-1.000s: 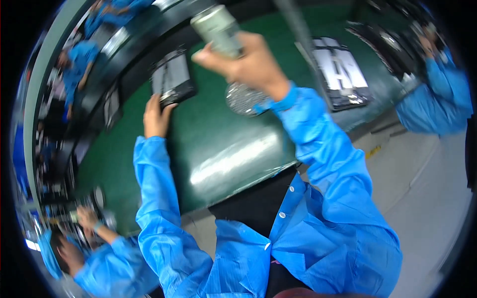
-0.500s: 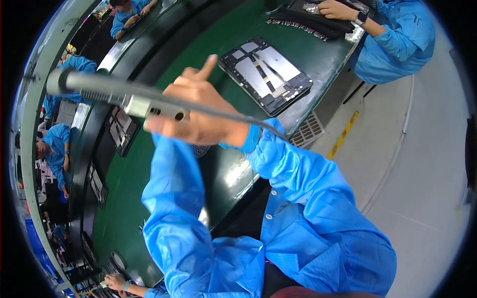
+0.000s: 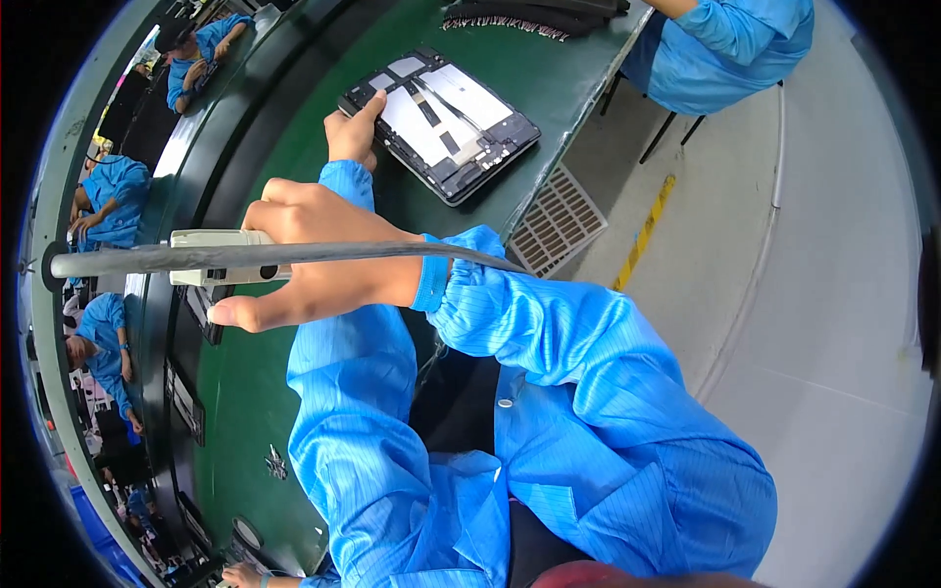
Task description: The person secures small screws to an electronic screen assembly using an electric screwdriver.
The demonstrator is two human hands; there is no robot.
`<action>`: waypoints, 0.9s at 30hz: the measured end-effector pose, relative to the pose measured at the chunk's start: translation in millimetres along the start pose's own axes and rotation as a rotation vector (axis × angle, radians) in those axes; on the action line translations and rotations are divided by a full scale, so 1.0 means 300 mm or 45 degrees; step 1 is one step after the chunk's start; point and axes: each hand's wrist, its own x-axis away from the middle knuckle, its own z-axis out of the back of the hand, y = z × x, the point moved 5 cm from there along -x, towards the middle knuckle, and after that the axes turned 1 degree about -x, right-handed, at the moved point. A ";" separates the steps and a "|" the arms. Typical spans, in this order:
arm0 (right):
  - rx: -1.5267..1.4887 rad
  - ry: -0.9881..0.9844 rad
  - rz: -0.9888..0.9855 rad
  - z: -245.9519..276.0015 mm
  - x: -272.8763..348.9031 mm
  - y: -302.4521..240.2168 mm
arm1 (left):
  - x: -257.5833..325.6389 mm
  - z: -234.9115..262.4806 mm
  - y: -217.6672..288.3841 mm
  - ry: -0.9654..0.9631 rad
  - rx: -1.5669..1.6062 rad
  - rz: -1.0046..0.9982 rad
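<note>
My left hand (image 3: 355,133) grips the left edge of an opened tablet (image 3: 443,120), thumb on top and the other fingers out of sight beneath. The tablet's back is off, baring silver battery cells, black flat cables and dark circuit boards. Nearer to me, my right hand (image 3: 328,250) crosses above my left forearm. Its fingers are wrapped round a cream, boxy hand tool (image 3: 218,257), while the thumb sticks out below. A thick grey cable (image 3: 157,260) passes in front of the tool and the hand. The tool's working end cannot be made out.
A green bench (image 3: 245,402) curves around, with more opened tablets (image 3: 184,400) along its left side and small metal pieces (image 3: 276,463) on it. Black fringed cloth (image 3: 529,15) lies at the far end. Blue-clad co-workers sit around; one (image 3: 725,54) is at upper right.
My left hand has come out from behind the right and now holds the tablet's edge. My right hand and the tool have turned more level. The whole view has shifted.
</note>
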 end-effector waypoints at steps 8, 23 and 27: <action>-0.053 0.013 0.017 0.020 0.015 0.009 | 0.055 -0.035 0.009 0.234 -0.042 -0.504; 0.106 -0.040 -0.095 0.310 0.055 0.114 | 0.331 0.355 0.355 0.604 -0.299 -0.551; -0.049 0.100 -0.256 0.282 -0.007 0.093 | 0.729 0.840 0.407 0.856 -0.187 -0.493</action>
